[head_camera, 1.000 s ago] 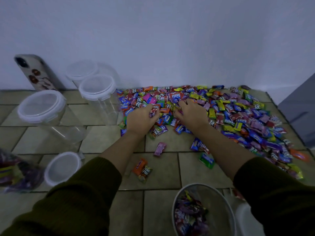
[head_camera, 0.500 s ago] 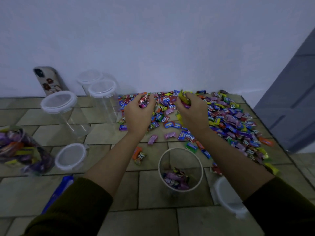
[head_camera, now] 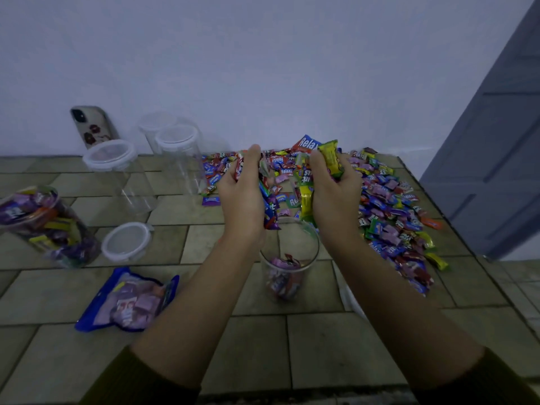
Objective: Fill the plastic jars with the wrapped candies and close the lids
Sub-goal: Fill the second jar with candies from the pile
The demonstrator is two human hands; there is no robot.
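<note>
Closest in, both forearms reach out over the tiled surface (head_camera: 321, 346). A blue candy bag (head_camera: 125, 301) lies flat near the left arm. Between the wrists stands the open jar (head_camera: 309, 247), no lid on, with just a small layer of wrapped candies at the bottom. A bit of white lid (head_camera: 349, 299) peeks out from behind the right forearm.

Right above the jar's far rim, the left hand (head_camera: 242, 197) is curled tight round a bunch of candies, and the right hand (head_camera: 333, 191) clutches its own bunch, with yellow and green wrappers sticking out the top. So both fists are full.

Off to the left there's a filled jar (head_camera: 46, 226) and a loose lid (head_camera: 127, 242) flat on the tiles beside it. The big candy pile (head_camera: 388, 211) spreads behind and to the right of the hands. Further back are three empty lidded jars (head_camera: 114, 171), and a phone (head_camera: 92, 127) leans on the wall.
</note>
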